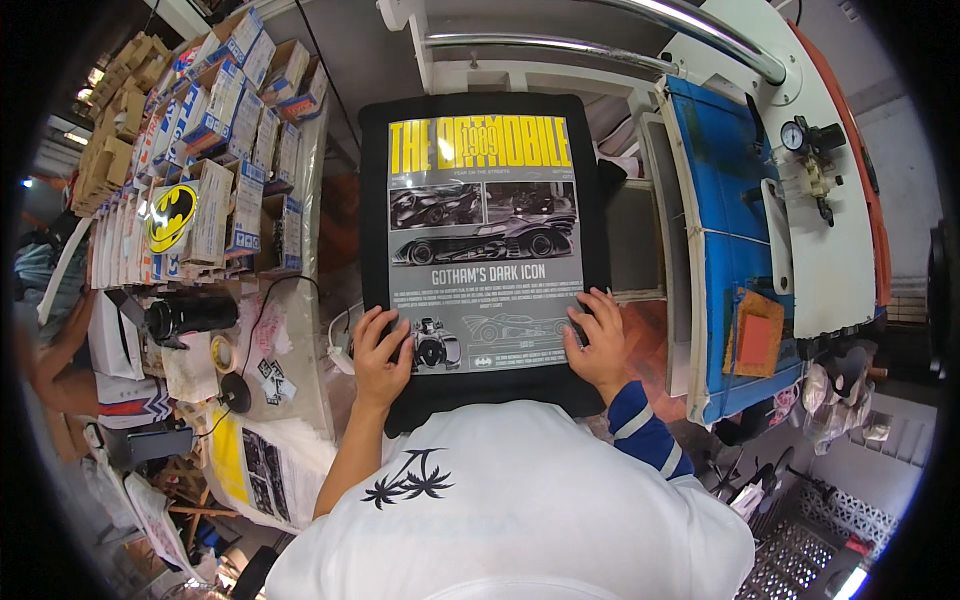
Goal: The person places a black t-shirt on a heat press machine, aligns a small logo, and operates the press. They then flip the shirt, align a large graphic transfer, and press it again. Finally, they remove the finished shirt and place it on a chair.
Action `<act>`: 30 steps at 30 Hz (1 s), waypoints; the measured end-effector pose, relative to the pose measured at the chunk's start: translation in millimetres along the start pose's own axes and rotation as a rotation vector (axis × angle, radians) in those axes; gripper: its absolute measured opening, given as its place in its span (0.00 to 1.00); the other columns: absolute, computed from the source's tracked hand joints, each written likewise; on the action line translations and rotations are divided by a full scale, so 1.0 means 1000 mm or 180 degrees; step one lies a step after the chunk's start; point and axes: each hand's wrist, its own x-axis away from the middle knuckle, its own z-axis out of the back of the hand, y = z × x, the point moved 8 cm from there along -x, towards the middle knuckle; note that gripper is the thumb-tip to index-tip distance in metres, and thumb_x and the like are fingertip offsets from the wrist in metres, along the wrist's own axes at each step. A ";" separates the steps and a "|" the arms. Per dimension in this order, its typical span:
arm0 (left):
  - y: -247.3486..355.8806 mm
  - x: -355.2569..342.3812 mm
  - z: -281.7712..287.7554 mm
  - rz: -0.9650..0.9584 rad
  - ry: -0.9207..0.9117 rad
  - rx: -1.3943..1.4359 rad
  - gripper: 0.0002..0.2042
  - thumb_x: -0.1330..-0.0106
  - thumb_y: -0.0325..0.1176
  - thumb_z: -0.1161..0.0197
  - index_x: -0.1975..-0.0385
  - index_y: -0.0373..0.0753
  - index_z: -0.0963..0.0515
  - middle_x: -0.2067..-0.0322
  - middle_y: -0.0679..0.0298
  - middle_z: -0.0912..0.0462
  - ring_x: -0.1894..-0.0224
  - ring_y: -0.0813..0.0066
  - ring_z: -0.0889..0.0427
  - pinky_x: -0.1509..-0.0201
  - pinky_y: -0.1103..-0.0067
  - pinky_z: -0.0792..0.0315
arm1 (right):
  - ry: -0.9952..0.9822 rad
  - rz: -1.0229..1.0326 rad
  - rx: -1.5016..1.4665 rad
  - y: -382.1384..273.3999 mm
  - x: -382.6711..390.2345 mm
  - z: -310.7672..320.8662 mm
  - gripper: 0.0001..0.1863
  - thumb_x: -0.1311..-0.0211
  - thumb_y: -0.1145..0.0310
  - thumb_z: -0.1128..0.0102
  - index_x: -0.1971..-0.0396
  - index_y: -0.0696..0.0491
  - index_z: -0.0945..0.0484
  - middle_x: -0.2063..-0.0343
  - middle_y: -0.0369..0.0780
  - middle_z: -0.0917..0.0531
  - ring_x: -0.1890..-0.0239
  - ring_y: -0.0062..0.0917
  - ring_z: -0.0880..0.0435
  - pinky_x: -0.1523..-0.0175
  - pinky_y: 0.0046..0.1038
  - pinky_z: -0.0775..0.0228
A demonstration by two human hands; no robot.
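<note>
A black cloth, which looks like a garment, lies spread over a flat rectangular board in front of me. On it rests a glossy printed sheet with a yellow heading, dark car pictures and a grey ground. My left hand lies at the sheet's lower left edge, its fingers stretched forward and slightly bent. At the lower right edge is my right hand, fingers apart and touching the sheet's border. Neither hand grips anything. Below the hands, the near end of the cloth reaches my white shirt.
Stacked cardboard boxes fill the left table, with a tape roll and a printed stack nearer me. A bare arm shows at far left. Metal bars cross beyond the board; a blue panel and pressure gauge stand right.
</note>
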 end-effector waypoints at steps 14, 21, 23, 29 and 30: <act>-0.084 -0.269 -0.011 -0.0656 0.0400 -0.0427 0.17 0.39 0.19 0.45 0.51 0.35 0.18 0.50 0.52 0.18 0.46 0.48 0.22 0.41 0.62 0.27 | 0.0803 -0.0940 -0.0230 0.139 -0.149 -0.005 0.08 0.39 0.69 0.32 0.63 0.55 0.15 0.56 0.45 0.15 0.51 0.42 0.17 0.43 0.38 0.27; -0.128 -0.337 -0.068 -0.0150 -0.0455 -0.1032 0.20 0.44 0.19 0.45 0.53 0.42 0.15 0.53 0.59 0.17 0.46 0.51 0.20 0.39 0.64 0.26 | 0.0706 -0.1975 -0.0765 0.235 -0.201 -0.045 0.11 0.33 0.64 0.35 0.58 0.55 0.14 0.56 0.42 0.13 0.53 0.34 0.15 0.47 0.32 0.25; -0.146 -0.362 -0.082 -0.0020 -0.0749 -0.0476 0.18 0.43 0.21 0.44 0.55 0.41 0.14 0.55 0.58 0.15 0.49 0.53 0.17 0.42 0.65 0.25 | 0.0381 -0.2625 -0.2147 0.287 -0.200 -0.079 0.15 0.28 0.61 0.41 0.54 0.56 0.16 0.57 0.39 0.14 0.55 0.30 0.17 0.50 0.31 0.26; -0.316 -0.286 -0.089 0.3216 -0.0164 0.1631 0.21 0.30 0.49 0.40 0.49 0.39 0.15 0.52 0.57 0.12 0.50 0.61 0.14 0.46 0.68 0.21 | -0.0570 -0.3189 -0.4447 0.252 -0.247 -0.154 0.18 0.20 0.57 0.53 0.50 0.53 0.18 0.60 0.39 0.11 0.61 0.30 0.13 0.51 0.32 0.20; -0.270 -0.257 -0.113 0.3805 -0.0657 0.2438 0.25 0.29 0.55 0.40 0.47 0.40 0.16 0.51 0.59 0.12 0.51 0.62 0.13 0.47 0.67 0.20 | -0.0590 -0.3381 -0.4518 0.244 -0.238 -0.139 0.16 0.21 0.59 0.49 0.51 0.54 0.17 0.59 0.40 0.11 0.60 0.30 0.12 0.48 0.33 0.20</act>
